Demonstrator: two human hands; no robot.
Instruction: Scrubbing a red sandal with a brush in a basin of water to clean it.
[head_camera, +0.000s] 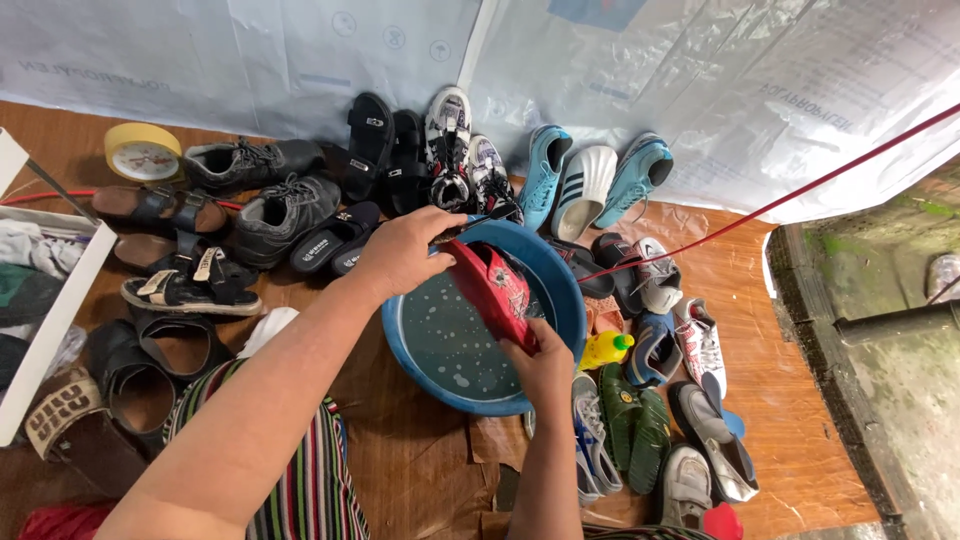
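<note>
head view: both hands work over a blue basin (560, 290) of soapy water that sits near the middle of a brown wooden floor (420, 470). the left hand (405, 250) is closed on the upper end of a red shoe (492, 290), at the basin's far rim. the right hand (540, 365) is clamped on the shoe's lower end, by the near rim. the shoe hangs tilted above the water, 1 end toward each hand, not resting on the basin floor as far as i can tell.

the shoe looks wet and shiny, so it is likely slippery, light enough for 1 hand, and soft in the upper but stiffer along the sole. the sole edge and the heel look like the surest places to take hold; the wet fabric top would probably give under the fingers.

around the basin, shoes crowd the floor: a yellow bottle (606, 350) just beside its right rim, green sandals (632, 425) near the front right, black boots (265, 190) toward the back left, blue and white sneakers (590, 180) along the back edge against a plastic sheet (300, 60). a yellow tape roll (143, 152) lies at the back left corner.
</note>
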